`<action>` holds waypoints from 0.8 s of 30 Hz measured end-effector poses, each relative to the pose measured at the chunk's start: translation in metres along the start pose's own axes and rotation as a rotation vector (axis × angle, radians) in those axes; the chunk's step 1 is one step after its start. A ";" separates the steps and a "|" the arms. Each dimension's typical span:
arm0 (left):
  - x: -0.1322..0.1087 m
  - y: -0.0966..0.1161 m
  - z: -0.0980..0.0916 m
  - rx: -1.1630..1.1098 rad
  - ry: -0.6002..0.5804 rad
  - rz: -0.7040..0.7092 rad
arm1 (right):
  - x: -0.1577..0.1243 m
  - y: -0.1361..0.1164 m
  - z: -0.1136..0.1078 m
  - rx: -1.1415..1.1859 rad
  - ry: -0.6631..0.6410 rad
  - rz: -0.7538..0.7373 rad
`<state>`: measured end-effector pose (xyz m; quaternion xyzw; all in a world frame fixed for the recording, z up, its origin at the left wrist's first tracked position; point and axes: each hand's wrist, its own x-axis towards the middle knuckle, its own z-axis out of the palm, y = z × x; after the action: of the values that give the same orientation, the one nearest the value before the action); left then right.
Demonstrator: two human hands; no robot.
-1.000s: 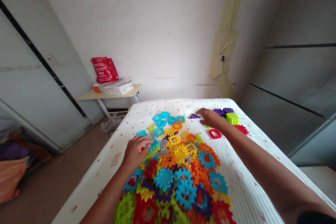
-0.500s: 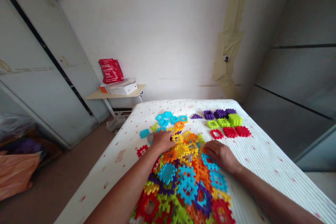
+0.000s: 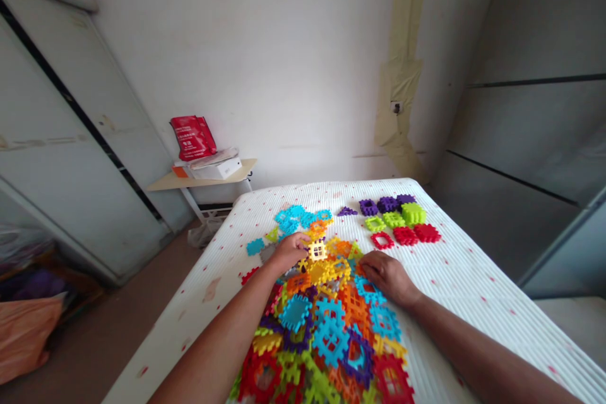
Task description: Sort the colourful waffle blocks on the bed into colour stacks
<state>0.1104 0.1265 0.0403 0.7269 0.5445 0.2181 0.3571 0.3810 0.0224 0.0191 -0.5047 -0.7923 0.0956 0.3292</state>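
My left hand (image 3: pixel 290 254) pinches a yellow window-shaped building tile (image 3: pixel 317 250) by its left side, just above the heap. Its face is turned toward me and catches the light. At the right edge of the heap rests my right hand (image 3: pixel 389 278), fingers curled down and their tips hidden from me. A blue tile (image 3: pixel 369 290) lies right beside it. Between and in front of my arms spreads a jumbled heap of notched plastic tiles, with a solid blue tile (image 3: pixel 296 313), an orange tile (image 3: pixel 355 308) and a red tile (image 3: pixel 392 379) among them.
Beyond the right hand are sorted stacks: purple tiles (image 3: pixel 388 204), green tiles (image 3: pixel 413 213) and red tiles (image 3: pixel 427 233). Loose blue tiles (image 3: pixel 291 218) lie at the far left. Behind the white bedspread (image 3: pixel 454 303), a small table (image 3: pixel 203 182) holds a red bag (image 3: pixel 193 137).
The yellow tile in my left hand has risen slightly and tilted to face me. My right hand stays at the heap's right edge. The whole view has shifted a little.
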 end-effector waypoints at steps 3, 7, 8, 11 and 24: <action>0.007 0.001 0.004 0.029 0.022 0.002 | 0.001 -0.001 0.000 0.002 -0.004 -0.002; 0.018 0.004 0.006 0.082 0.008 -0.011 | 0.001 -0.001 0.000 -0.005 -0.003 0.003; 0.020 0.005 0.007 0.098 0.004 -0.019 | 0.001 0.000 0.000 -0.006 -0.005 0.003; 0.025 0.008 0.010 0.143 0.002 -0.047 | 0.001 0.002 0.002 -0.010 -0.011 0.000; 0.025 0.020 0.018 0.196 0.008 -0.073 | 0.001 0.002 0.002 -0.017 -0.025 0.019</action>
<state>0.1433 0.1418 0.0418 0.7372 0.5907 0.1537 0.2897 0.3809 0.0249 0.0166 -0.5137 -0.7923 0.0982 0.3141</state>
